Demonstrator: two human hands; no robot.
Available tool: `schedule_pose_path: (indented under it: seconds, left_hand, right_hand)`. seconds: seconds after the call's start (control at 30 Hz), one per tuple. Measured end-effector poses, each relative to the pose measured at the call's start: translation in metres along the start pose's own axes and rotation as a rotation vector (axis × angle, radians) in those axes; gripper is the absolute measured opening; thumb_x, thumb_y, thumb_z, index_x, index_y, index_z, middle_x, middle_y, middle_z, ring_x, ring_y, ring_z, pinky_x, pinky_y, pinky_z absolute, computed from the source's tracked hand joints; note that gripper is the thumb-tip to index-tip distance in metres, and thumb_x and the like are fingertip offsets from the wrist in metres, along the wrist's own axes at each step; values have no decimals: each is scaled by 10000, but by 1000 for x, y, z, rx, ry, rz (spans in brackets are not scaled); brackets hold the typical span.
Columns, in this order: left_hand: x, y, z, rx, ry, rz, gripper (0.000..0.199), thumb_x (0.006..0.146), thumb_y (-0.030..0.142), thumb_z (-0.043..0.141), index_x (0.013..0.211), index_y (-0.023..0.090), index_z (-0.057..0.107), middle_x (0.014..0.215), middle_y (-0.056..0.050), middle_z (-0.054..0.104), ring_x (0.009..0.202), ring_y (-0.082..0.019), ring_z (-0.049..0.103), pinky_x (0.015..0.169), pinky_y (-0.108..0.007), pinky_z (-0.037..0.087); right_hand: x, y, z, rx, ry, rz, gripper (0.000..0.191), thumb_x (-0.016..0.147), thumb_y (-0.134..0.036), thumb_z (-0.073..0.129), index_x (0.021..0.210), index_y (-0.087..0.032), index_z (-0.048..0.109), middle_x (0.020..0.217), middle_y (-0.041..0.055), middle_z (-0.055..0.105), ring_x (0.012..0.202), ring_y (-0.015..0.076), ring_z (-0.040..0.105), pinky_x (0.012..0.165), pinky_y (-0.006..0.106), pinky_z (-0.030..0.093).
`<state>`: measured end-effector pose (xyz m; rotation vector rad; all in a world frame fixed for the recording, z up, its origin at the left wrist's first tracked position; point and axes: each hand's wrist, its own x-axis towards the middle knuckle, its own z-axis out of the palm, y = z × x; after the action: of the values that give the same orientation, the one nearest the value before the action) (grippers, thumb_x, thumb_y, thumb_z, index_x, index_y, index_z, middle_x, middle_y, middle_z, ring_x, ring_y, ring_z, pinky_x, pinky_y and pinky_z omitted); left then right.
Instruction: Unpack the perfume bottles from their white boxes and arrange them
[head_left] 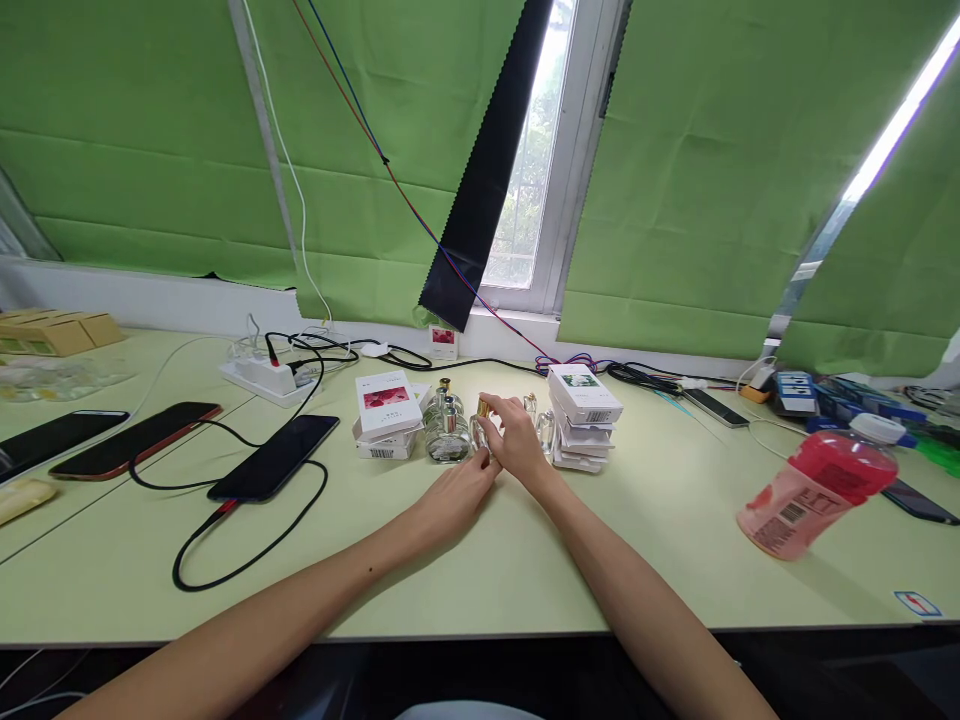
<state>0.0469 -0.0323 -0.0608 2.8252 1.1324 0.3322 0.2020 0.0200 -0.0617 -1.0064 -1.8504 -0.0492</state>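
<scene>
My right hand is closed, its fingers round a perfume bottle with a gold cap. My left hand lies low on the table, its fingers together at the base of that bottle; the fingertips are partly hidden under the right hand. Just to the left stand several clear glass perfume bottles, some with silver or gold caps. Another clear bottle shows behind the right hand's knuckles. White boxes with a red picture are stacked left of the bottles. On the right rises a stack of white boxes with a green picture.
Left on the table lie a phone on a black cable, more phones and a power strip. A pink drink bottle leans at the right. Cables run along the wall under green blinds.
</scene>
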Motion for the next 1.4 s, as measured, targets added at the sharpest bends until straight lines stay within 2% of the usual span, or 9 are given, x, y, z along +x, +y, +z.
schedule_pose_path:
  seconds: [0.17,0.6,0.83,1.1,1.4]
  left_hand:
    - [0,1,0,-17,-4,-21,463,903,63,364,1333,191,477,1236,-138,565,1034,-243,625,881,-405,530]
    - [-1,1,-3,-64,20,-8,488,906,101,420,1373,232,467,1231,-119,561,1051,-237,618,912,-397,527]
    - [-1,3,-5,8,-18,-20,511,883,29,366,1353,186,488,1269,-146,556,1039,-253,630,872,-411,534]
    - [-2,4,-5,7,-6,-22,469,918,66,364,1347,191,505,1243,-147,567,1030,-248,632,876,-410,534]
    - [-1,6,-7,51,-32,-41,427,936,93,354,1321,151,529,1250,-169,564,995,-266,638,826,-419,536]
  right_hand:
    - [0,0,-1,-7,-5,-14,319,956,-178,578,1269,-215,632,1002,65,723,936,237,582,807,348,523]
    - [1,2,3,9,6,4,323,937,-174,580,1255,-214,623,1034,73,719,957,233,586,747,331,524]
    - [1,3,4,-10,10,-1,316,934,-172,586,1245,-218,622,1003,66,717,950,232,582,733,320,517]
    - [2,-1,0,-4,-29,31,326,937,-163,572,1248,-227,641,1013,71,715,950,250,579,776,358,518]
    - [2,-4,2,-11,-9,48,286,925,-156,565,1207,-186,596,1017,86,697,980,240,585,714,326,516]
